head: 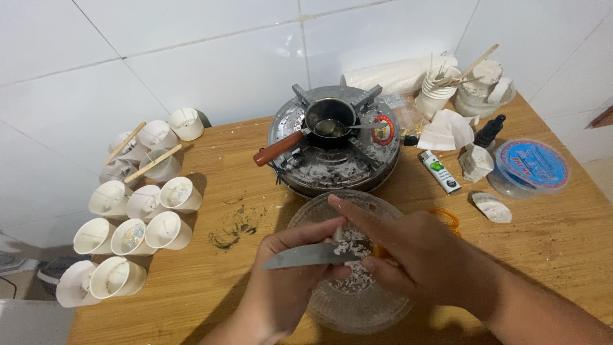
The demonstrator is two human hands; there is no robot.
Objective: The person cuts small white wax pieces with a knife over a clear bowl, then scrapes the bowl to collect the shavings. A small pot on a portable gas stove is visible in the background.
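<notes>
Both hands work over a clear glass bowl (pixel 319 316) that holds white wax shavings (pixel 352 281). My left hand (pixel 284 281) comes up from below and grips a small white wax chunk (pixel 336 234) above the bowl. My right hand (pixel 418 255) holds a knife (pixel 306 257) with its index finger stretched along the top. The grey blade points left and lies against the chunk. The knife handle is hidden inside my right hand.
A round metal burner (pixel 332 163) carries a small pot (pixel 329 115) with a wooden handle. Several white paper cups (pixel 143 211) with wicks and sticks crowd the table's left edge. At the right lie a lighter (pixel 439 171), a dark dropper bottle (pixel 489 131), a blue-lidded tub (pixel 533 166) and wax pieces (pixel 491 207).
</notes>
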